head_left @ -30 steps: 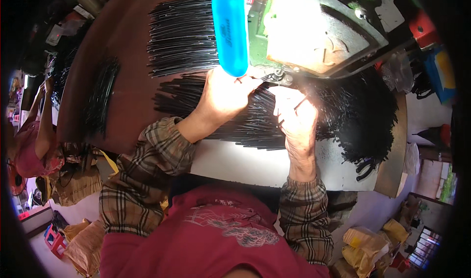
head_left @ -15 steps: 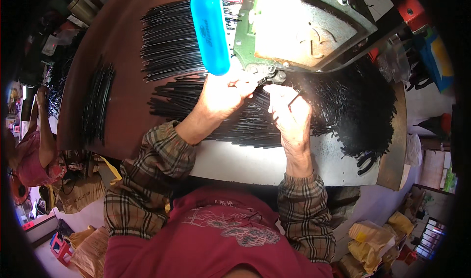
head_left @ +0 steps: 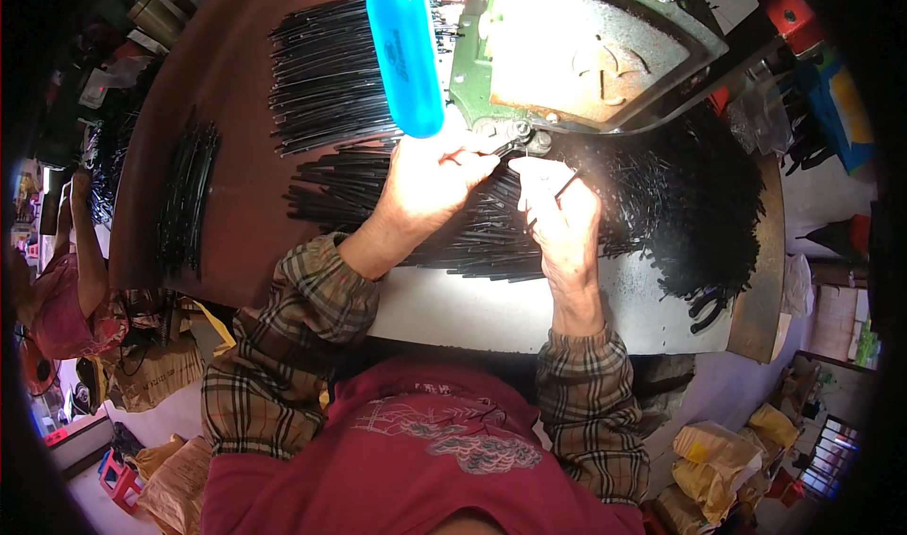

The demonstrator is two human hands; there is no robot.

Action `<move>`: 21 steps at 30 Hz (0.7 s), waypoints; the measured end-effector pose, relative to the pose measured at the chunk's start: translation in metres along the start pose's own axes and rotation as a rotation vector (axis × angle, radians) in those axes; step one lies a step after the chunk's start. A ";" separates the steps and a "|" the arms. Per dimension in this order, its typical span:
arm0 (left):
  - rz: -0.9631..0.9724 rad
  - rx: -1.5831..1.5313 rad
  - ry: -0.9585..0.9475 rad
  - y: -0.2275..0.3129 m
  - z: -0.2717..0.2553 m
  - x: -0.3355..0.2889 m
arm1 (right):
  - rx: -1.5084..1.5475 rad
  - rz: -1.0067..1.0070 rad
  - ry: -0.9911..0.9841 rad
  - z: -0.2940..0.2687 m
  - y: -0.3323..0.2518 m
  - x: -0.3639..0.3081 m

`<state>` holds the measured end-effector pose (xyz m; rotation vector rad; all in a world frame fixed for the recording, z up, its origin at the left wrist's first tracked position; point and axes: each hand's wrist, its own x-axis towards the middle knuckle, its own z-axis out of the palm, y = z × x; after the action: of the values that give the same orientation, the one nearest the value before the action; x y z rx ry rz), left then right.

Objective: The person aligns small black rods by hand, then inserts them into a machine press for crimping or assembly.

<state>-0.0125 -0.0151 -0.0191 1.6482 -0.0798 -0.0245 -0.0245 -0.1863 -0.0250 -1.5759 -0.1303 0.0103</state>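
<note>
My left hand (head_left: 425,184) is closed in a pinch beside the small metal jaws (head_left: 520,134) of a green machine. A short, thin black strip seems to run from its fingertips to the jaws; glare washes out the detail. To its right, my right hand (head_left: 565,216) is closed round a thin dark stick (head_left: 569,184), whose end sticks out above the fingers. The two hands' fingertips are close but apart. Under and around them lie many thin black strips (head_left: 482,247), spread across the table. A blue bottle-shaped object (head_left: 404,53) stands just above my left hand.
A bright lamp-lit metal plate (head_left: 605,63) covers the upper middle. Neat rows of black strips (head_left: 326,77) lie on the brown tabletop (head_left: 241,91), a smaller bundle (head_left: 189,200) at left. A black heap (head_left: 704,223) fills the right. A person's arm (head_left: 90,233) shows far left.
Both hands stay almost in place. My left fingertips have shifted slightly right and down, and a dark strip now shows more clearly between them and the jaws.
</note>
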 end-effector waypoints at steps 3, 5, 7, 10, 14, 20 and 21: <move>0.069 -0.032 0.059 -0.003 0.001 -0.001 | -0.014 -0.046 -0.008 0.001 0.003 0.003; 0.163 0.217 0.119 -0.007 0.002 -0.002 | -0.028 -0.109 -0.026 0.001 0.007 0.004; 0.201 0.227 0.115 -0.009 0.002 0.000 | 0.001 -0.095 -0.011 0.002 0.006 0.005; 0.255 0.284 0.126 -0.001 0.005 0.001 | 0.011 -0.129 0.014 0.003 0.008 0.009; 0.252 0.217 0.180 0.000 0.013 0.006 | -0.054 -0.206 0.045 0.002 0.013 0.018; 0.562 0.393 0.262 -0.010 0.019 0.007 | -0.038 -0.157 0.067 0.004 0.012 0.015; 0.558 0.394 0.264 -0.012 0.018 0.006 | -0.037 -0.154 0.064 0.004 0.010 0.015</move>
<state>-0.0070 -0.0325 -0.0327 1.9535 -0.3575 0.6686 -0.0096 -0.1809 -0.0339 -1.5977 -0.2019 -0.1635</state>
